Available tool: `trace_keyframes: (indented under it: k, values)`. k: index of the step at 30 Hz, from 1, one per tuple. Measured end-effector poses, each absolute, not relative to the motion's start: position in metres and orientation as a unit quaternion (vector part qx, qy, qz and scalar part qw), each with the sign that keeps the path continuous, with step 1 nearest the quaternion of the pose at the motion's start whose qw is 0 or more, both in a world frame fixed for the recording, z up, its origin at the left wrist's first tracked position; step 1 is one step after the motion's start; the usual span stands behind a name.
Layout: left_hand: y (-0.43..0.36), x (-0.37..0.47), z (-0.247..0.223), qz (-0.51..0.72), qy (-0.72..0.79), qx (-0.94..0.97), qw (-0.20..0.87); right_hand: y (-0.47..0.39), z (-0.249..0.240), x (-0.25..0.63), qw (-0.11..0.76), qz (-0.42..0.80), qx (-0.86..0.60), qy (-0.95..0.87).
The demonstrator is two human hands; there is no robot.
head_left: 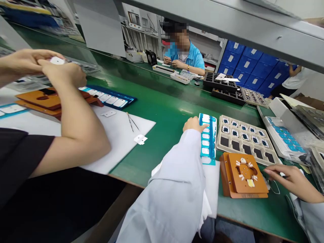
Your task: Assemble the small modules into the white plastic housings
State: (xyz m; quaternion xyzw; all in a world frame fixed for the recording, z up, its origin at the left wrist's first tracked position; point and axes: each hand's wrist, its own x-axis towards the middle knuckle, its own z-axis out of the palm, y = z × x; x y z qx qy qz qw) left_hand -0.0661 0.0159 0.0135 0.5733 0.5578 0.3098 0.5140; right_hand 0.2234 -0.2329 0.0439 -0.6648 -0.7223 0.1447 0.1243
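Observation:
My left hand (194,125) rests at the upper left edge of a blue sheet (208,158) bearing rows of white stickers, its index finger stretched onto the sheet. My right hand (291,179) is at the right, beside the orange fixture (234,189), with thumb and fingers near each other; whether something small is between them is hard to make out. The fixture has a shaped recess with small white tabs around it and a yellowish piece at its lower side. Behind it lies a beige tray (225,148) with white-rimmed parts in two rows and dark squares in front.
At the left, a co-worker's hands hold a small white part (57,60) over another orange fixture (37,101). Tweezers (131,122) lie on a white foam mat (118,148). Black trays (227,96) and a person in blue (196,59) are across the green table (162,111).

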Motion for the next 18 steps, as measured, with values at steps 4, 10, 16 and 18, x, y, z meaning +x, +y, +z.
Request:
trace_keyframes:
  k: [4, 10, 16, 18]
  values:
    - [0.021, -0.066, 0.003, 0.246, 0.618, 0.617, 0.421, -0.225, 0.054, 0.213, 0.156, 0.108, -0.638, -0.746]
    - [0.029, -0.064, -0.003, 0.231, 0.6, 0.657, 0.394, -0.215, 0.065, 0.207, 0.188, 0.077, -0.577, -0.791]
    - [0.032, -0.064, -0.003, 0.317, 0.565, 0.627, 0.434, -0.221, 0.065, 0.229, 0.185, 0.083, -0.552, -0.809]
    - [0.032, -0.059, 0.001, 0.359, 0.538, 0.605, 0.465, -0.225, 0.06, 0.24, 0.147, 0.109, -0.579, -0.794]
